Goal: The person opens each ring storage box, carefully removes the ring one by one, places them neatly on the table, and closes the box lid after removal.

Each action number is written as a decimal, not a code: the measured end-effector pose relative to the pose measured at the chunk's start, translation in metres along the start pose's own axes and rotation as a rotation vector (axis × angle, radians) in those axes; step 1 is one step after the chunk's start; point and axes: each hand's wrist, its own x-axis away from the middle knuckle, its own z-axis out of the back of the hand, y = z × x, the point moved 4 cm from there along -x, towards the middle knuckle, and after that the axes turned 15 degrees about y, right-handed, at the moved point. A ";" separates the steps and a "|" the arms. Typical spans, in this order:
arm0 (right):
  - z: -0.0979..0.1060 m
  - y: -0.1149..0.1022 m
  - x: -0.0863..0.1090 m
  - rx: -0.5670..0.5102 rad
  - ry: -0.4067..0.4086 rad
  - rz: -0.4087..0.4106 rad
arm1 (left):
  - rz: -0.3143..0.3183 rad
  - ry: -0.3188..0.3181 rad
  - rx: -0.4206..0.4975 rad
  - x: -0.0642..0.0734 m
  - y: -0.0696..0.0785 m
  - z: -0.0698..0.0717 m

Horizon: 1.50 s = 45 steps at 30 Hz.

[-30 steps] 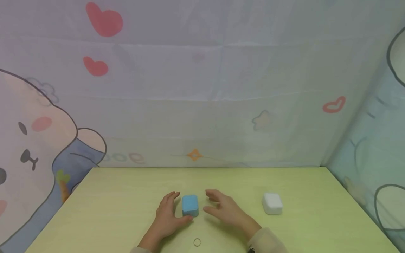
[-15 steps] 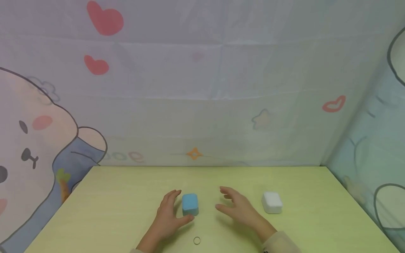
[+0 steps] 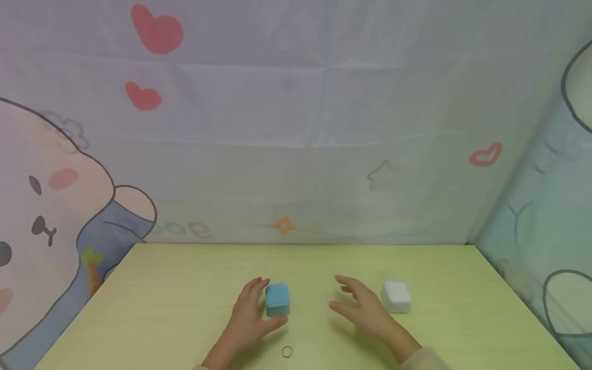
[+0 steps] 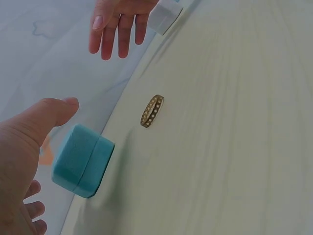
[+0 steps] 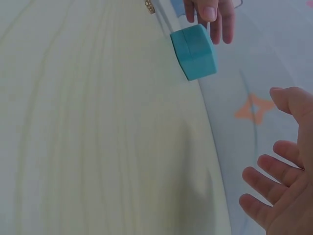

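Loose ring: gold-toned patterned band, lying bare on the counter, on the near side of the blue box and near the left thumb.
Hazard to ring: judged the main one; a thumb dipping low could knock it, and so slim a band could slide or roll.
Left grip: fingers spread behind and beside the blue box, thumb reaching along its near side; not closed on it. Contact cannot be confirmed.
Hazard to blue box: it could skid or turn, judged likeliest if fingers push one side without the thumb countering.
Right grip: fingers parted and lightly bent, holding nothing, between the two boxes and nearer the white box.
Hazard to white box: an outward swing of the knuckles could bump it, given how near they lie.
Blue box, contents: lid down, seam visible in the left wrist view; interior hidden, so whether it holds anything is unknown.
White box, contents: appears closed, standing on the counter; interior not visible.
Ring housing: none; the ring lies outside both boxes.
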 end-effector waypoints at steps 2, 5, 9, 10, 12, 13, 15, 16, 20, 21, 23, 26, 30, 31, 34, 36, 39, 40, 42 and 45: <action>0.002 0.002 0.002 -0.001 0.003 -0.006 | -0.010 0.006 -0.004 0.000 0.001 -0.001; 0.006 0.003 0.004 -0.002 0.018 -0.004 | -0.029 0.019 -0.011 -0.002 0.004 -0.001; 0.011 0.003 0.006 0.001 0.031 0.004 | -0.050 0.030 -0.022 -0.003 0.007 -0.002; 0.012 0.004 0.007 0.001 0.031 0.000 | -0.053 0.031 -0.023 -0.003 0.008 -0.003; 0.015 0.004 0.008 0.003 0.031 -0.008 | -0.053 0.029 -0.021 -0.002 0.010 -0.003; 0.017 0.005 0.008 0.008 0.033 -0.011 | -0.053 0.028 -0.020 -0.002 0.011 -0.004; 0.021 0.006 0.009 0.012 0.036 -0.020 | -0.052 0.027 -0.016 -0.003 0.012 -0.005; 0.022 0.006 0.009 0.010 0.039 -0.022 | -0.052 0.025 -0.012 -0.003 0.013 -0.005; 0.029 0.009 0.010 0.018 0.053 -0.012 | -0.049 0.004 0.004 -0.003 0.016 -0.009; 0.030 0.009 0.010 0.021 0.057 -0.006 | -0.046 -0.002 0.010 -0.003 0.017 -0.010; 0.034 0.010 0.011 0.031 0.065 0.007 | -0.046 -0.012 0.017 -0.004 0.019 -0.012; 0.039 0.012 0.012 0.044 0.073 0.021 | -0.067 -0.011 0.023 -0.005 0.023 -0.015; 0.045 0.014 0.013 0.051 0.075 0.012 | -0.086 -0.019 0.030 -0.006 0.028 -0.018; 0.046 0.015 0.013 0.053 0.077 0.011 | -0.088 -0.022 0.031 -0.006 0.029 -0.019; 0.050 0.017 0.013 0.053 0.084 0.005 | -0.081 -0.038 0.042 -0.006 0.033 -0.023; 0.052 0.018 0.014 0.060 0.093 0.009 | -0.079 -0.045 0.046 -0.006 0.033 -0.026; 0.055 0.017 0.014 0.067 0.109 0.020 | -0.078 -0.053 0.052 -0.007 0.034 -0.031; 0.056 0.017 0.014 0.071 0.116 0.020 | -0.079 -0.056 0.050 -0.007 0.034 -0.033; 0.058 0.018 0.015 0.079 0.127 0.023 | -0.074 -0.069 0.056 -0.006 0.035 -0.036; 0.061 0.020 0.015 0.097 0.139 0.019 | -0.069 -0.093 0.069 -0.005 0.038 -0.040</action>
